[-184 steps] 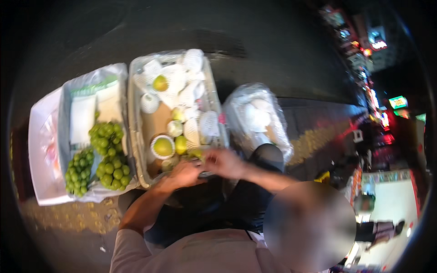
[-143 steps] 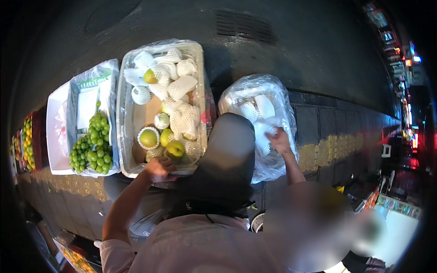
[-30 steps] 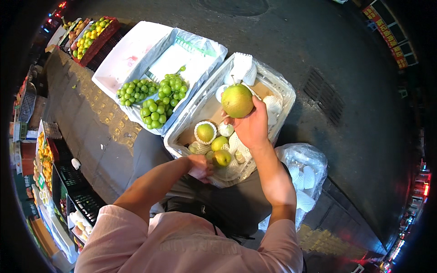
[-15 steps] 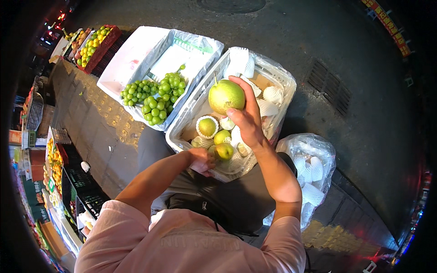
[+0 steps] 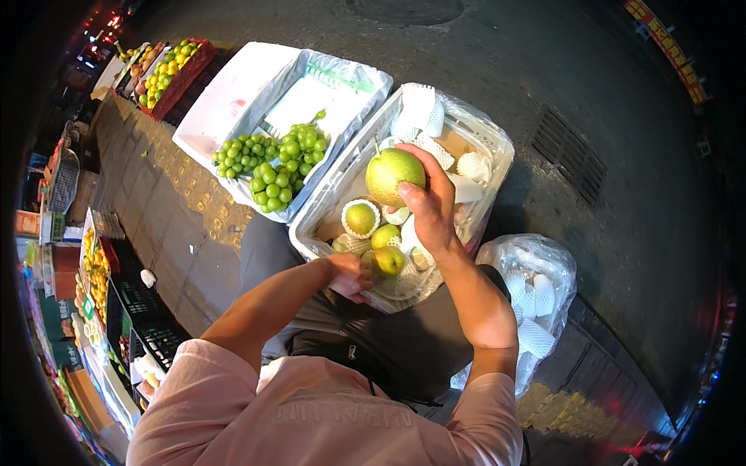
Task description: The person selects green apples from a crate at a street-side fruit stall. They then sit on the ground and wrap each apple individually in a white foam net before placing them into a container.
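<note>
My right hand (image 5: pixel 432 200) is wrapped round a large yellow-green pear (image 5: pixel 392 171), thumb across its near side, raised above the plastic-lined white crate (image 5: pixel 497 136). Inside lie smaller pears (image 5: pixel 386 261), one pear in a foam collar (image 5: pixel 360 219), and several white foam nets (image 5: pixel 474 166), some loose, some round fruit. Low at the crate's near left, my left hand (image 5: pixel 347 273) has its fingers curled over the rim, partly in shadow.
Left of the crate, bunches of green grapes (image 5: pixel 272 186) lie in a lined tray (image 5: pixel 322 81) beside a white box (image 5: pixel 198 132). A clear bag of foam nets (image 5: pixel 535 334) is at right. Stall crates (image 5: pixel 175 81) line the left pavement; a drain grate (image 5: pixel 567 155) is on the road.
Since several seconds ago my right hand has left the bag at right and now holds the pear up. In the last second its thumb shifted across the pear; my left hand stayed at the rim.
</note>
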A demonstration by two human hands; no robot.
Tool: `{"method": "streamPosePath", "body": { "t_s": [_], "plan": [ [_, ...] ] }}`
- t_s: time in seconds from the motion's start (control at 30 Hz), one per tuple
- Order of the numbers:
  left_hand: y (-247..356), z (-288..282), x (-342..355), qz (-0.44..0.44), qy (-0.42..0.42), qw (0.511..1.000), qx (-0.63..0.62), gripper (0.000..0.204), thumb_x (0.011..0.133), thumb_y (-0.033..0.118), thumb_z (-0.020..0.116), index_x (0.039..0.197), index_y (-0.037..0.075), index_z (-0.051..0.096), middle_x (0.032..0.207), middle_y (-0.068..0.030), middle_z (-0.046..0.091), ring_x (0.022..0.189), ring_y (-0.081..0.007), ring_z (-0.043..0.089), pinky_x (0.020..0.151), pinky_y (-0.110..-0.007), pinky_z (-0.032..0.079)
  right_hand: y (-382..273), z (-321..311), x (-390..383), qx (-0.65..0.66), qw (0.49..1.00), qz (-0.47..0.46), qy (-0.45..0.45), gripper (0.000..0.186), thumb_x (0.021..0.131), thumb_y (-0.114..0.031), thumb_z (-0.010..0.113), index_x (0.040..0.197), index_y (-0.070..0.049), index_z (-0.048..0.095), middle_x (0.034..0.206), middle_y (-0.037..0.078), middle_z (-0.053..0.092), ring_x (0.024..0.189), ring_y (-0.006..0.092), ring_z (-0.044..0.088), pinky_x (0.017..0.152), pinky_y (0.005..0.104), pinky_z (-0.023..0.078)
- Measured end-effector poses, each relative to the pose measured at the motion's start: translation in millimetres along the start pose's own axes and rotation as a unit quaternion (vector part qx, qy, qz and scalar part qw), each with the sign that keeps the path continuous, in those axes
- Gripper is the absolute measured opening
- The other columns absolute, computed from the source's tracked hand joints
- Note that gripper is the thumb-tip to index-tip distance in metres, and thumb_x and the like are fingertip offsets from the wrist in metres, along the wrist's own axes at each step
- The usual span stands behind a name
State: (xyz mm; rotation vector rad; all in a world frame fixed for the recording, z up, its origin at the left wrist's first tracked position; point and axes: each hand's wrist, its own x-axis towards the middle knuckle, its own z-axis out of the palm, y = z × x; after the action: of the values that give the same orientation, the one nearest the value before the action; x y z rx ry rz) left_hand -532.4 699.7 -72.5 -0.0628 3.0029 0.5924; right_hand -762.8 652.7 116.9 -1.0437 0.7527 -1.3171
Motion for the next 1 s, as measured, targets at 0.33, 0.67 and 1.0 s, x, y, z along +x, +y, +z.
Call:
{"method": "streamPosePath", "body": {
  "t_s": [0.33,0.67,1.0],
  "plan": [
    [-0.9,2.6,-2.0,-0.006,0.018,0.999,-0.032,0.042,0.087,0.05,0.068,0.076,0.01,0.063,0.079,-0.0088,0.066,0.078,-0.0305,0.068,0.064,-0.043,0.058,11.0,-6.4,8.1,0.014,1.0,0.018,0.021,0.054,0.087,-0.021,0.065,0.137,-0.001,0.054,0.117,0.009,0.064,0.097,0.0161,0.065,0.066,0.0292,0.058],
    [-4.2,15.0,-3.6,0.021,0.017,0.999,-0.031,0.043,0.09,0.051,0.064,0.079,0.009,0.067,0.082,-0.01,0.068,0.08,-0.0311,0.069,0.068,-0.043,0.059,26.0,-12.8,19.4,0.05,0.997,0.037,0.055,0.049,0.088,-0.018,0.056,0.134,0.001,0.057,0.113,0.012,0.066,0.092,0.0198,0.068,0.065,0.0321,0.06],
    [1.5,9.0,-2.1,0.004,-0.01,0.998,-0.061,0.043,0.091,0.05,0.063,0.081,0.009,0.07,0.088,-0.0112,0.071,0.086,-0.0325,0.069,0.072,-0.045,0.059,136.5,-30.3,77.4,-0.077,0.978,0.182,0.068,0.066,0.088,-0.021,0.074,0.144,-0.01,0.042,0.123,0.011,0.061,0.107,0.0234,0.063,0.075,0.0349,0.057]
  ]
}}
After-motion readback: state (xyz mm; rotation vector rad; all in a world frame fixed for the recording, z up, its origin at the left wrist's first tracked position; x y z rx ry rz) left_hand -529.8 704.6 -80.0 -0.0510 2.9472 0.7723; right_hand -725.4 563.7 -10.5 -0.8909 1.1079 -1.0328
